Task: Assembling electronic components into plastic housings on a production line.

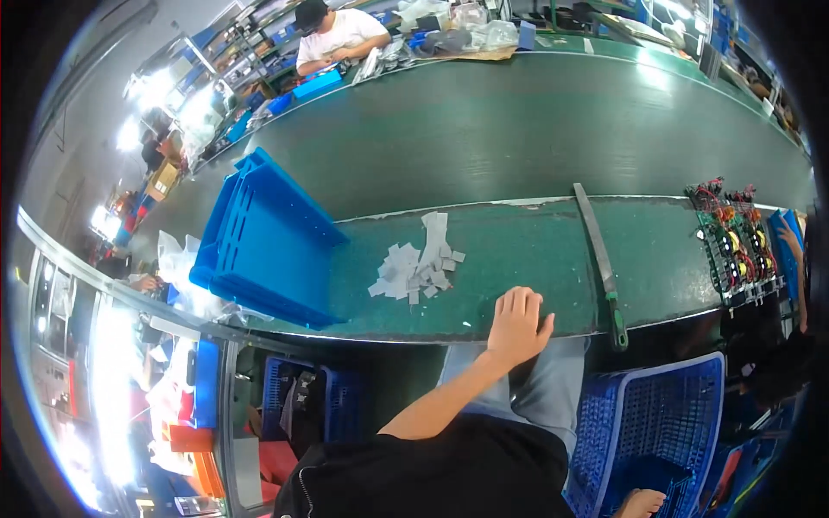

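Lying at or just over the near edge of the green bench, the left hand is seen palm down, fingers loosely extended, thumb spread, nothing visibly gripped. From that hand, the heap of grey pieces is found at ten o'clock on the bench, quite near, a longer strip stretched out at its far side. And past it, just after nine, the way leftward is blocked by a big blue bin! Over to one o'clock: a file-like tool is laid across the bench, its green handle poked over the edge, so the path to the circuit boards, between two and three, is crossed. Down at five, the right hand is glimpsed by a blue basket, partly cut off; whether anything is gripped cannot be told. Another basket is parked at eight. At eleven, beyond the wide belt, a co-worker is seated.
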`<state>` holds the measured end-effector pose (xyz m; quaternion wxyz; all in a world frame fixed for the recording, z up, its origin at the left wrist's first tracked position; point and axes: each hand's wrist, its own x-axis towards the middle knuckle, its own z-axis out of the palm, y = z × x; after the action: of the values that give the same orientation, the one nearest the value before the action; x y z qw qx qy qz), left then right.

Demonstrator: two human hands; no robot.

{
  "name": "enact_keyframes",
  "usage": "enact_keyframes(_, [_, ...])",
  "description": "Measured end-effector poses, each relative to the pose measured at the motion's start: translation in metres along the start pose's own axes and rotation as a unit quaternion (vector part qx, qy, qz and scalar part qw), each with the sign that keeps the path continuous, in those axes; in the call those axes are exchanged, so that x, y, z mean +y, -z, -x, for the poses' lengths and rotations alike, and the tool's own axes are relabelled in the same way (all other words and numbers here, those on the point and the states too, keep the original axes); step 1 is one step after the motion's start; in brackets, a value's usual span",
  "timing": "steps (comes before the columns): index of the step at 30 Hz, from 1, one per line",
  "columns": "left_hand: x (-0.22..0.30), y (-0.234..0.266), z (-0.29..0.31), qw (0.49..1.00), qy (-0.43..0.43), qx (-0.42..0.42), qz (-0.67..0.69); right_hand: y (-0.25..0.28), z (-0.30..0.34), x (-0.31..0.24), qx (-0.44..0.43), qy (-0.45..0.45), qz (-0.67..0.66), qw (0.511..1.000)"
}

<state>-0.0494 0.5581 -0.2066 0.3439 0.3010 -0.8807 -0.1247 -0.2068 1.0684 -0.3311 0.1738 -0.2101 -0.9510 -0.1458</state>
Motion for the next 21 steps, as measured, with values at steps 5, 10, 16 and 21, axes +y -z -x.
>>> enact_keyframes(5, [-0.003, 0.015, -0.002, 1.0, 0.013, 0.017, -0.006, 0.068, -0.009, -0.083, -0.181, 0.21, -0.272, 0.922])
enact_keyframes(10, [-0.009, 0.032, -0.001, 0.995, 0.001, 0.085, 0.047, 0.223, 0.041, -0.201, -0.167, 0.357, -0.609, 0.688])
enact_keyframes(16, [-0.083, 0.198, 0.035, 0.876, 0.085, 0.384, -0.279, 0.288, 0.067, -0.28, -0.101, 0.509, -0.461, 0.72])
enact_keyframes(21, [-0.124, 0.284, 0.063, 0.843, 0.267, 0.37, -0.285, 0.284, 0.085, -0.31, -0.134, 0.525, -0.415, 0.731])
